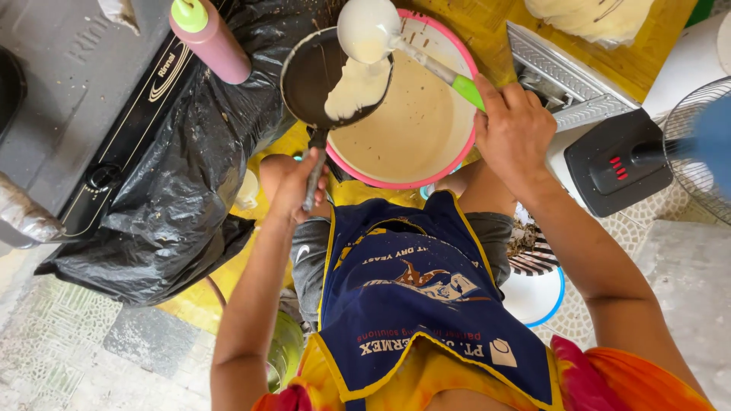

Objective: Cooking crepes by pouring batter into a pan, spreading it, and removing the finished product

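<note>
Pan: your small round black frying pan [320, 72] holds a pale smooth pool of batter, tilted over the bowl's left rim.
Bowl: the wide pink-rimmed plastic bowl [449, 164] of creamy batter sits on the yellow surface [487, 27].
Room: crumpled black plastic bag [175, 175] crowds the left.
Left hands: your left hand [293, 183] is closed around the pan's handle.
Right hands: your right hand [514, 133] grips the white ladle with a green handle [381, 34], pouring into the pan.

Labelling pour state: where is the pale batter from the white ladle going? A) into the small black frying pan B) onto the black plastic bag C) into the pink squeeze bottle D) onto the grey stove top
A: the white ladle with green handle, in the right hand, tips pale batter into the small black frying pan, which the left hand holds over the pink-rimmed bowl.
</note>
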